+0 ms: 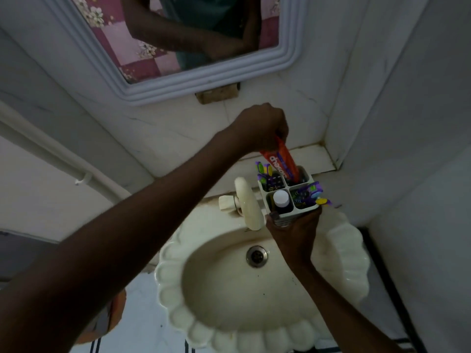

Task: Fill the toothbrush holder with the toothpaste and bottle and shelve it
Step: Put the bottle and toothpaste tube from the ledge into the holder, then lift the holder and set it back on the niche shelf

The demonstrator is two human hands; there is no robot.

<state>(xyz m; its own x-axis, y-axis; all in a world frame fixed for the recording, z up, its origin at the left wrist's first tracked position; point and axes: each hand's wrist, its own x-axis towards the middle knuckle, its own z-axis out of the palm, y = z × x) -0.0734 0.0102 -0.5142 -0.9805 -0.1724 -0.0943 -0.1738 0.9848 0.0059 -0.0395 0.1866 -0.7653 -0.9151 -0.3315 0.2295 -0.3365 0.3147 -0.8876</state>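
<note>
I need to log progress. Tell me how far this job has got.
Done: the bottle already stands in the near-left compartment of the holder. In hand: the left hand grips the top of the toothpaste, whose lower end is inside the far-right compartment, while the right hand holds the holder over the sink. Left: let go of the tube and put the holder on the shelf behind.

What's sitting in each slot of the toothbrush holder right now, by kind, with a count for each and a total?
Toothpaste tube: 1, far right slot, left hand gripping its top.
White-capped bottle: 1, near left slot.
Toothbrush bunches: 2, far left and near right; single brushes too jumbled to count.
Total: 4 filled slots in the holder, held by the right hand.
</note>
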